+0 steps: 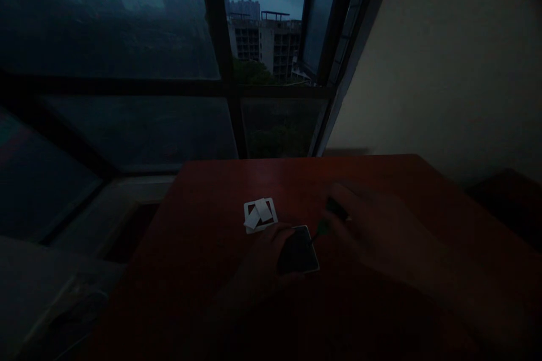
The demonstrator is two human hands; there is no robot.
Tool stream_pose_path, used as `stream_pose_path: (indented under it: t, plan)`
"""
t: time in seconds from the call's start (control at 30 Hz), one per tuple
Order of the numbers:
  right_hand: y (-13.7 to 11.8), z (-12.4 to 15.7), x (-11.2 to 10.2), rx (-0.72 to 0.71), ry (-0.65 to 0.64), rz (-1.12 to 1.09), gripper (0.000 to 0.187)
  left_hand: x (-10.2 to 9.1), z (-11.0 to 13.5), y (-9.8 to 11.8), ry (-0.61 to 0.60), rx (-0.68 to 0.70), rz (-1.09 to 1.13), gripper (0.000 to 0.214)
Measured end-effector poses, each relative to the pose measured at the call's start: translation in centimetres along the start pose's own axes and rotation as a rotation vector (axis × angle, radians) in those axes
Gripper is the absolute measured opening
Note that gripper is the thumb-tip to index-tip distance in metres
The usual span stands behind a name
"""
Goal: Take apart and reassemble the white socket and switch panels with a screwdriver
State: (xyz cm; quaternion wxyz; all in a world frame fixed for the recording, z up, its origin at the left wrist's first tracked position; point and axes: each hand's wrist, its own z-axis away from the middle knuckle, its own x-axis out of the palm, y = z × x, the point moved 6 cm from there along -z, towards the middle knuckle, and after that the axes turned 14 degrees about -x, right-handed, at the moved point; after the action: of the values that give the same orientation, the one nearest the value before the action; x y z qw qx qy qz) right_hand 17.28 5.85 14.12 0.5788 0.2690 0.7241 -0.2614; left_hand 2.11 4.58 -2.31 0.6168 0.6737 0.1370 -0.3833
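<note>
My left hand (265, 251) is closed round a dark square panel with a thin white rim (298, 252), fingers along its top and thumb below. In my right hand (359, 214) is a screwdriver (336, 208) with a black and green handle. Its thin shaft slants down left to the panel's right side; whether the tip touches is too dark to tell. Just beyond my left hand lies a white square frame (248, 207), with two small white flat pieces (263, 210) resting across it, one overlapping the other.
The reddish-brown table (212, 192) reaches to a dark-framed window (231, 90) at the back. A pale wall (444, 56) rises on the right. At the lower left is a pale ledge (46, 259). The room is very dim.
</note>
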Motion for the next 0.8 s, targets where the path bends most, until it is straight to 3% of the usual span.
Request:
stream_pose_path:
  t: [0.13,0.23,0.33,0.5,0.8]
  plan:
    - [0.2,0.2,-0.1,0.077,0.008,0.123,0.019,0.0,0.0,0.0,0.007,0.009,0.004,0.082]
    - [-0.4,0.2,-0.2,0.026,-0.012,0.011,0.009,0.0,0.0,0.0,0.006,0.021,0.007,0.079]
    - [-1.0,0.2,-0.2,-0.029,-0.022,-0.052,0.014,0.0,0.0,0.0,0.005,0.025,0.004,0.078]
    - [-0.4,0.2,-0.1,0.104,-0.028,0.173,0.022,-0.1,-0.1,0.1,-0.008,0.008,-0.001,0.080]
    - [-1.1,0.4,-0.6,0.022,-0.042,-0.080,0.016,-0.2,0.1,-0.1,-0.011,0.018,-0.018,0.084]
